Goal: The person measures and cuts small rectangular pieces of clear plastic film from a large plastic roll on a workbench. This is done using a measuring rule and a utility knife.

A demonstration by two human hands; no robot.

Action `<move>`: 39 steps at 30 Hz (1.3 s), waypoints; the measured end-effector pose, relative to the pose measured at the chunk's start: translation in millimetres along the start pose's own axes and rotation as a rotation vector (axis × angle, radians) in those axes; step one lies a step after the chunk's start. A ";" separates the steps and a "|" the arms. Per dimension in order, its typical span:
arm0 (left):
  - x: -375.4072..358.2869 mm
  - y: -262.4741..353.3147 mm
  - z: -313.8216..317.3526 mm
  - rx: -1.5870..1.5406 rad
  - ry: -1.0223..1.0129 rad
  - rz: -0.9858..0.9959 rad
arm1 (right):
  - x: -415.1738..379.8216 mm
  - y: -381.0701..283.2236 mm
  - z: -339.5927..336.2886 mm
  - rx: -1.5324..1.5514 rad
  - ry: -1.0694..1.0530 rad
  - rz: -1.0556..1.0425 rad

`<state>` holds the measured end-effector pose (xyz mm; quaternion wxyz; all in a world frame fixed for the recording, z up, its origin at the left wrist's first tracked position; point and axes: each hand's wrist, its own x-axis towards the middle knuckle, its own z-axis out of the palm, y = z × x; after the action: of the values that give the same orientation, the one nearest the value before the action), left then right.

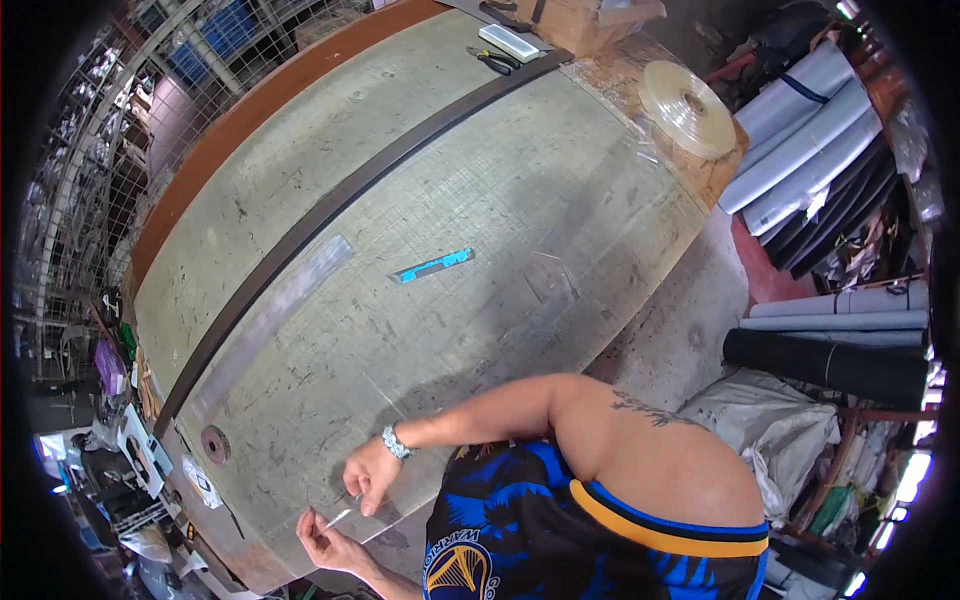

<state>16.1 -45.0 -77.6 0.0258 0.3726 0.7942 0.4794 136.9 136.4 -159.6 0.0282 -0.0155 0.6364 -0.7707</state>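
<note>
At the table's lower left edge, my left hand [325,542] pinches a thin white piece [340,518] between thumb and fingers. Just above and to its right is my right hand [372,473], with a watch [395,442] on the wrist. Its fingers are curled together near the far end of the white piece; what they hold is too small to make out. A blue and black cutter knife [433,265] lies on the middle of the worn table [480,340], away from both hands.
A long dark metal strip [350,187] crosses the table. A roll of clear tape [690,108], pliers [492,60], a white case [509,42] and a cardboard box [590,22] are at the far right. A small round disc [215,444] lies left. Rolled sheets [810,150] stand right.
</note>
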 end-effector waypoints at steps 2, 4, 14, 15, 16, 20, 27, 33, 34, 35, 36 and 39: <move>-4.0 -15.4 -5.3 0.018 -0.037 -0.020 | -9.1 -0.4 10.5 0.057 -0.039 0.013; -8.0 -41.6 -8.5 -0.003 -0.153 -0.038 | -16.6 9.6 17.9 0.054 0.005 0.057; 28.7 3.8 25.2 -0.827 -1.147 -0.510 | -21.1 2.9 25.9 0.097 0.051 0.268; 37.6 -2.1 29.4 -0.836 -1.180 -0.455 | -26.2 -24.2 23.0 0.006 0.047 0.308; 46.4 -15.6 33.0 -0.813 -1.191 -0.396 | -19.7 1.2 10.3 0.036 -0.070 0.132; 57.4 -48.5 35.2 -0.804 -0.788 -0.328 | -16.6 -56.1 33.0 0.120 0.213 0.454; 87.7 -114.5 -4.7 -0.923 -0.269 -0.572 | -23.4 -32.8 45.3 -0.865 0.510 0.305; 104.6 -162.0 -51.4 -0.877 -0.223 -0.639 | -8.8 -20.1 63.4 -0.824 0.462 0.353; 109.4 -160.8 -60.0 -0.708 -0.251 -0.641 | -4.9 -23.0 67.4 -0.733 0.458 0.363; 110.7 -174.4 -61.8 -0.259 -0.180 -0.362 | -1.7 -32.1 69.9 -0.662 0.435 0.366; 110.6 -161.9 -59.9 -0.167 -0.217 -0.206 | 0.6 -40.5 71.6 -0.571 0.402 0.354; 121.5 -99.3 -68.0 0.054 -0.498 0.186 | 9.8 -51.0 78.1 -0.501 0.304 0.361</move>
<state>-154.9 -46.6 -80.1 0.1664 0.5510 0.7381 0.3519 130.6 68.8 -94.8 0.0644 0.2059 0.7953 -0.5665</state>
